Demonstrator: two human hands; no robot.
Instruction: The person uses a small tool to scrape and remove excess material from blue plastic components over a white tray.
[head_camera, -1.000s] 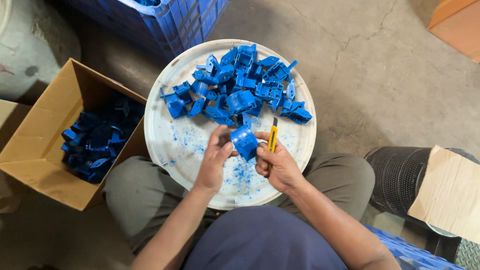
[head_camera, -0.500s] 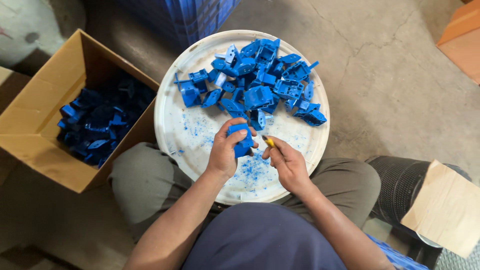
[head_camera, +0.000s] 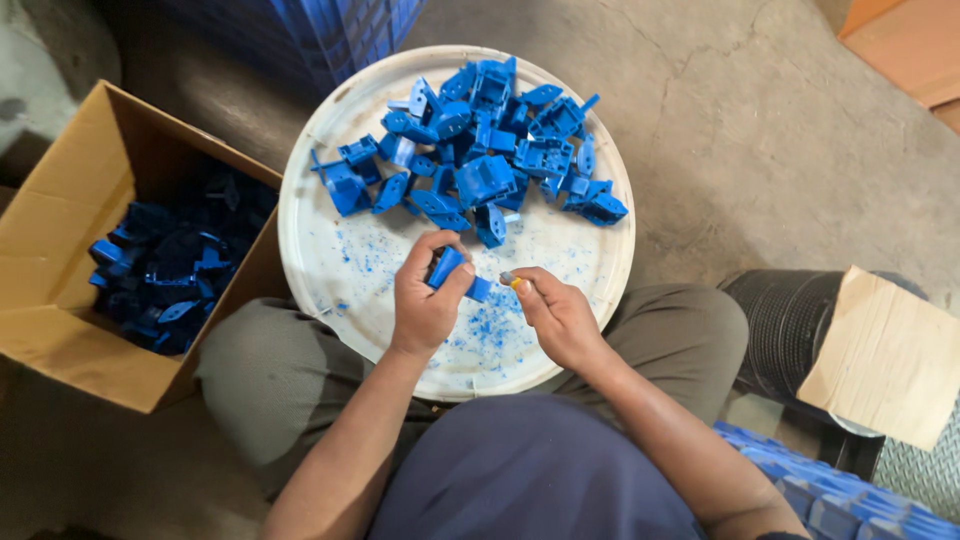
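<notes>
My left hand grips a blue plastic part above the near half of a round white tray that rests on my lap. My right hand holds a small yellow-handled knife, its tip close to the part. A heap of several blue plastic parts lies on the far half of the tray. Blue shavings are scattered on the tray under my hands.
An open cardboard box with several blue parts stands at the left. A blue crate is beyond the tray. At the right, a piece of cardboard lies on a black bin. Concrete floor lies all around.
The view has shifted, so tray and box sit further right. My left hand has turned the blue part, and the knife has come down to its edge.
</notes>
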